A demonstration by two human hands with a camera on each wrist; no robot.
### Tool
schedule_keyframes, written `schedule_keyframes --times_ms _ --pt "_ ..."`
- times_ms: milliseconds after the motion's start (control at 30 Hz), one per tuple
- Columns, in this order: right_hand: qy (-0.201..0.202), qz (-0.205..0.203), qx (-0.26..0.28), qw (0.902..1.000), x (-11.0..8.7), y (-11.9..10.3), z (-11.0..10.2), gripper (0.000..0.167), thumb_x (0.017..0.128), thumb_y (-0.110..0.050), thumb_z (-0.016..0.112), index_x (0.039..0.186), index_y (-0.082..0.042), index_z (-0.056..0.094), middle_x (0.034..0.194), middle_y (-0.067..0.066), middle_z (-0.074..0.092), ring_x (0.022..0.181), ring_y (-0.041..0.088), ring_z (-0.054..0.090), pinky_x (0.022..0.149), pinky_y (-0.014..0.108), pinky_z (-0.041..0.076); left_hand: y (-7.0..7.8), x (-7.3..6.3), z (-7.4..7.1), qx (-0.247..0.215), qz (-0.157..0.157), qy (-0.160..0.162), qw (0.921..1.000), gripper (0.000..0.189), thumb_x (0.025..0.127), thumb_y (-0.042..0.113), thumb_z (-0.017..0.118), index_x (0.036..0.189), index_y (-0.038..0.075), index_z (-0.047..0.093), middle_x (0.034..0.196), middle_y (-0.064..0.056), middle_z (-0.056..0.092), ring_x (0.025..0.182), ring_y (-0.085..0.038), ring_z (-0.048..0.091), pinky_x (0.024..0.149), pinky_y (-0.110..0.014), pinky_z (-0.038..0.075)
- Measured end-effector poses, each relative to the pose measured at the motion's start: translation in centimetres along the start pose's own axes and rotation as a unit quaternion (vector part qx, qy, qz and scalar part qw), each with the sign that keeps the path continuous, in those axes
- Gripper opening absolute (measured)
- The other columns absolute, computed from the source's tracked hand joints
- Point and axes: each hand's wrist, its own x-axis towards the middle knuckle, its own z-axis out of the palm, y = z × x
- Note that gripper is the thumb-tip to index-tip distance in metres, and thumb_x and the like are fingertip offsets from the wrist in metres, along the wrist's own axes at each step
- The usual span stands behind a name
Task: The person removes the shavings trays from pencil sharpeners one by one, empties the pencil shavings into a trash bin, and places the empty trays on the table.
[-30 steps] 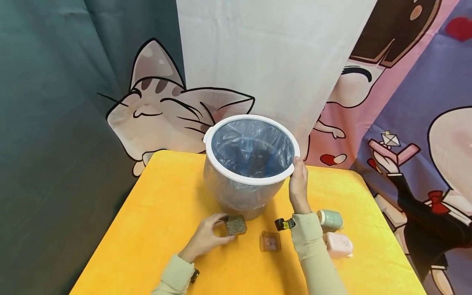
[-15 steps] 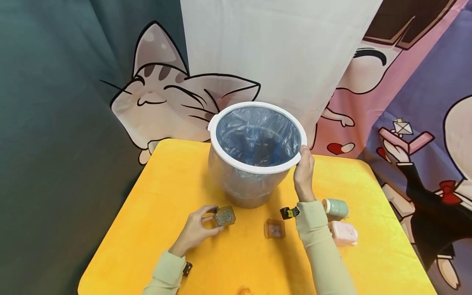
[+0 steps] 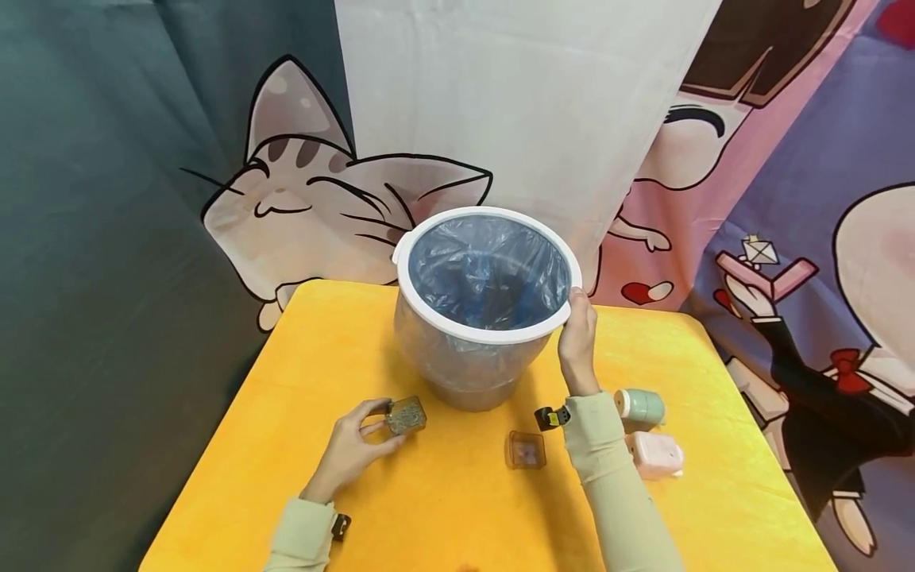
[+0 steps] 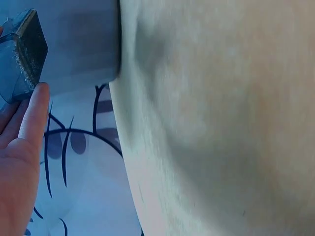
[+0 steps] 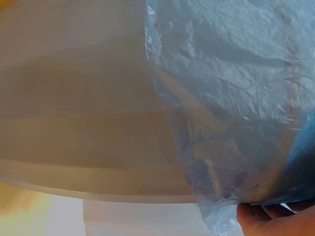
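Observation:
My left hand (image 3: 350,449) pinches a small square clear box (image 3: 406,415) between thumb and fingers, over the table left of the bin's base. Dark, grainy greenish matter shows in this box; the left wrist view has the box (image 4: 24,54) at its upper left, by the fingertips. A translucent trash bin (image 3: 465,369) with a white rim stands upright, lined with a bluish plastic bag (image 3: 489,270). At the rim's right side, my right hand (image 3: 577,342) grips the edge. In the right wrist view the bag's edge (image 5: 216,216) hangs over the rim beside the fingers.
On the yellow-covered table (image 3: 300,373), an orange-brown transparent square container (image 3: 526,450) lies in front of the bin. A green cylindrical item (image 3: 640,406) and a pink block-shaped item (image 3: 656,455) lie right of my right forearm. A cartoon-printed curtain (image 3: 543,103) hangs behind the table.
My left hand has moved left with the box, away from the bin's base. The right hand keeps its grip on the rim. The head view has shifted slightly.

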Motion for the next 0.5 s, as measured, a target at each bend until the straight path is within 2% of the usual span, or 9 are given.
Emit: schedule_keyframes --times_ms 133,233,333,433,500 --pt "0.002 0.008 0.008 0.9999 0.0 -0.2 -0.1 0.048 0.099 -0.031 0.028 0.108 0.002 0.062 0.091 0.011 0.058 0.088 0.015 0.05 0.08 0.026 0.041 -0.1 0.1 -0.7 0.005 -0.001 0.0 1.0 0.061 0.075 0.01 0.075 0.129 0.004 0.047 0.128 -0.021 0.047 0.11 -0.035 0.055 0.089 -0.032 0.05" --pt "0.002 0.017 0.015 0.9997 -0.1 -0.8 -0.2 0.047 0.099 -0.028 0.027 0.117 0.001 0.06 0.102 0.014 0.06 0.092 0.014 0.05 0.086 0.026 0.041 -0.8 0.4 -1.1 0.003 0.001 -0.006 1.0 0.062 0.075 0.014 0.076 0.128 0.003 0.047 0.127 -0.021 0.048 0.111 -0.036 0.054 0.092 -0.042 0.047" --pt "0.003 0.026 0.009 0.9996 -0.2 -0.9 -0.1 0.047 0.099 -0.029 0.028 0.108 0.002 0.062 0.085 0.01 0.057 0.082 0.015 0.047 0.078 0.026 0.04 -2.0 0.6 -1.4 -0.017 0.0 -0.008 0.9998 0.062 0.074 0.016 0.077 0.128 0.003 0.048 0.127 -0.021 0.048 0.112 -0.036 0.053 0.092 -0.044 0.047" --pt "0.011 0.027 -0.002 0.9996 -0.1 -0.3 0.1 0.047 0.098 -0.034 0.029 0.089 -0.002 0.062 0.067 0.001 0.043 0.069 0.014 0.042 0.065 0.026 0.036 -2.8 0.5 -1.6 -0.044 -0.005 -0.013 0.999 0.064 0.075 0.016 0.076 0.129 0.003 0.047 0.129 -0.023 0.046 0.114 -0.036 0.052 0.091 -0.04 0.048" --pt "0.011 0.023 -0.003 0.9997 0.0 -0.2 0.3 0.045 0.098 -0.035 0.03 0.078 -0.006 0.057 0.063 0.0 0.037 0.063 0.015 0.038 0.061 0.027 0.033 -3.0 0.3 -1.8 -0.051 -0.006 -0.007 0.9987 0.065 0.074 0.019 0.077 0.129 0.003 0.047 0.129 -0.022 0.046 0.114 -0.036 0.051 0.091 -0.039 0.048"
